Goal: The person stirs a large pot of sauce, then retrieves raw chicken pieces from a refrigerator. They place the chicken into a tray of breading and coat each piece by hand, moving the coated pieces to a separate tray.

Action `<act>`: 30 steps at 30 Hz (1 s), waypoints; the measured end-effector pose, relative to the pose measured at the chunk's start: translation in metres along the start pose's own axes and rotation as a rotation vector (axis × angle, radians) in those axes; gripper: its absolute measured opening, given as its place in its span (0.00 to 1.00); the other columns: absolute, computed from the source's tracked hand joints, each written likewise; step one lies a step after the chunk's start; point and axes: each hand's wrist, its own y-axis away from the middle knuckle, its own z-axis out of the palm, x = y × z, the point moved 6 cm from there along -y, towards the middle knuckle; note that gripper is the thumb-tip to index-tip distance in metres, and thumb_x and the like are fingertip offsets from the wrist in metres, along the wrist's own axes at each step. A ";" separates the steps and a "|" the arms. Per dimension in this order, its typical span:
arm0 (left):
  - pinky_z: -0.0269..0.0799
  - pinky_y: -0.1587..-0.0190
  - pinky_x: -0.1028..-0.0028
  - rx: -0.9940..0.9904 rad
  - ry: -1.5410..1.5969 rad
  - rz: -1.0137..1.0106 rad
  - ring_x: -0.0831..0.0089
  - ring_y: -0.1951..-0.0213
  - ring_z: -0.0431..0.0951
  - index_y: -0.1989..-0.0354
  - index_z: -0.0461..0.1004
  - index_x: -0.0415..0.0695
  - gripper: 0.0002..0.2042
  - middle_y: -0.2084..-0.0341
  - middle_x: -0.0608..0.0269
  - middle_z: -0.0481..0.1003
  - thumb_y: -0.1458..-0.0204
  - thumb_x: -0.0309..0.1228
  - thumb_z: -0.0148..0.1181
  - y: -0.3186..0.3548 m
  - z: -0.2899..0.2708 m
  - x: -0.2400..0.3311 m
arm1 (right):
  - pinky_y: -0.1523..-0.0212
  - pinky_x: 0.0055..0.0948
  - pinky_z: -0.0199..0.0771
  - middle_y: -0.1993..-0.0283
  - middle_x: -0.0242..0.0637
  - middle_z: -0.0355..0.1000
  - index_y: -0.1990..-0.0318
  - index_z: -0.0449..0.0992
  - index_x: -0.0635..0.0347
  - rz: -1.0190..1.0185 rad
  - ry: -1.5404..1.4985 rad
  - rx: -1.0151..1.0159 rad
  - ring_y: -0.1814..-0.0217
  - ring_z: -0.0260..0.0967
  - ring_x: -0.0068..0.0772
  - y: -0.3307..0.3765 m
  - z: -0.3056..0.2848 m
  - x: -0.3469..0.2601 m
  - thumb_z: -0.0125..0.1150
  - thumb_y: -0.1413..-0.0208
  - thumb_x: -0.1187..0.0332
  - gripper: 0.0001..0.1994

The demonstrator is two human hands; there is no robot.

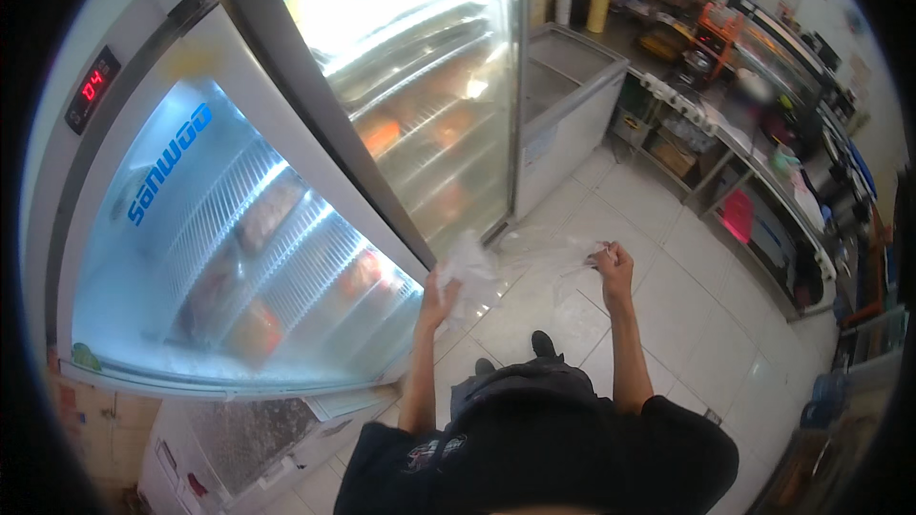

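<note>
A thin clear plastic bag [469, 272] stretches between my two hands, above the tiled floor. My left hand [438, 298] is closed on its bunched end, close to the lower corner of a glass-door fridge. Out to the right, my right hand [614, 265] pinches the other end between thumb and fingers. The middle of the bag is so see-through that its outline is hard to follow, and I make out nothing inside it.
A lit glass-door fridge [258, 229] with packed food stands at my left. Beside it is a taller display fridge [420, 86], then a chest freezer [572, 76]. A steel counter [711, 138] with kitchen gear runs along the right. White tiles [658, 315] cover the floor.
</note>
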 end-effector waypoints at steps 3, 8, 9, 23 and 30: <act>0.63 0.43 0.68 -0.025 0.366 -0.569 0.65 0.45 0.67 0.39 0.60 0.34 0.26 0.48 0.46 0.68 0.42 0.39 0.51 0.051 -0.009 -0.082 | 0.63 0.26 0.70 0.67 0.31 0.71 0.62 0.72 0.64 0.061 -0.124 -0.087 0.65 0.70 0.22 -0.065 0.012 0.005 0.49 0.43 0.73 0.06; 0.68 0.60 0.62 -0.222 -0.090 -0.668 0.61 0.66 0.73 0.59 0.71 0.36 0.20 0.68 0.51 0.75 0.40 0.44 0.43 0.163 0.026 -0.063 | 0.61 0.26 0.72 0.65 0.32 0.73 0.56 0.71 0.63 0.313 0.018 -0.381 0.64 0.69 0.22 -0.141 0.063 0.068 0.45 0.43 0.75 0.10; 0.69 0.62 0.60 -0.353 -0.174 -0.611 0.59 0.69 0.74 0.62 0.72 0.36 0.21 0.72 0.52 0.76 0.40 0.45 0.43 0.177 0.053 -0.038 | 0.61 0.25 0.72 0.65 0.31 0.73 0.55 0.71 0.62 0.209 0.012 -0.514 0.64 0.69 0.22 -0.153 0.075 0.075 0.45 0.42 0.74 0.11; 0.67 0.54 0.61 -0.497 0.424 -0.782 0.62 0.59 0.72 0.54 0.70 0.37 0.21 0.63 0.52 0.74 0.40 0.45 0.43 0.246 0.286 0.169 | 0.40 0.35 0.59 0.44 0.42 0.66 0.47 0.70 0.64 -0.044 -0.033 -1.471 0.40 0.61 0.36 -0.180 0.099 0.007 0.48 0.36 0.57 0.20; 0.66 0.51 0.62 -0.480 0.481 -0.834 0.63 0.54 0.71 0.51 0.70 0.38 0.21 0.58 0.52 0.74 0.40 0.44 0.44 0.268 0.280 0.184 | 0.45 0.39 0.64 0.49 0.51 0.67 0.53 0.73 0.66 -0.639 0.136 -1.080 0.45 0.65 0.46 -0.161 0.223 -0.038 0.50 0.37 0.56 0.20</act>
